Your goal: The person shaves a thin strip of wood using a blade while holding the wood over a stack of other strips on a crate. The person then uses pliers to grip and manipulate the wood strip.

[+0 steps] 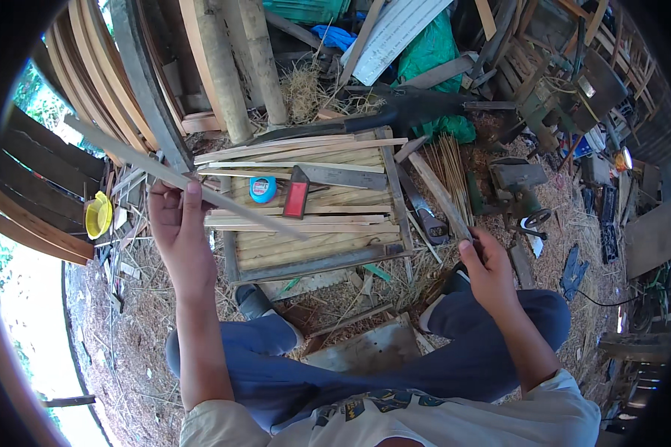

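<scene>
Where a yellow bowl (98,214) sits at far left, wood scraps lie close by. Next, left hand (183,216): thumb and fingers clamped on a long pale strip (238,206), slanting down rightward over a slatted board (276,257); whether its lower end touches, cannot tell. On the board: loose strips (350,220), blue tape measure (262,189), red-handled square (297,194). Judgement: stock looks already reduced to narrow lengths; no strips seen joined; how much is left, cannot tell. Right of the board, handsaw (431,226) lies unheld. Farther right, right hand (492,272): thumb and fingertips nearly together at a rough stick's (440,191) near end; firm grip or light touch, cannot tell.
</scene>
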A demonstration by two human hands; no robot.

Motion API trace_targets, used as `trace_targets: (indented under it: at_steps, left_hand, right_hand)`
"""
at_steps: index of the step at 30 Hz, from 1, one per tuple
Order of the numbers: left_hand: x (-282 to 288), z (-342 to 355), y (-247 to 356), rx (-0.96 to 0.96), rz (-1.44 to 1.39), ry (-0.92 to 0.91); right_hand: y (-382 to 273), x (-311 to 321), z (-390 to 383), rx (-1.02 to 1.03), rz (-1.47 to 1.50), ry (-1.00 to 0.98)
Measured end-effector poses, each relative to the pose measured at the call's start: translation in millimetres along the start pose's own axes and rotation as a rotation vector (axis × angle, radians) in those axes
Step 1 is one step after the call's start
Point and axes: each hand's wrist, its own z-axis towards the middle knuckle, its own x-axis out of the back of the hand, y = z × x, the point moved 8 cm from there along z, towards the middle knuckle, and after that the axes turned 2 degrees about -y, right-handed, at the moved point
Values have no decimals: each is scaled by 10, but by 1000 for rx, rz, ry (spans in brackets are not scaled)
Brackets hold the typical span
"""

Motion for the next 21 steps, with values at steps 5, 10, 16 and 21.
trace_targets:
  at_steps: [5, 10, 16, 21]
  left_hand:
    - [83, -360, -800, 368, -376, 134]
    - [84, -951, -1526, 693, -404, 199]
    - [-85, -1105, -1697, 804, -367, 182]
    - [-209, -1203, -1723, 788, -319, 137]
  right_hand:
    - [54, -33, 42, -89, 149, 9]
    - [-99, -103, 72, -237, 316, -12]
    - [-47, -126, 56, -253, 348, -46]
    - [-33, -94, 5, -229, 274, -117]
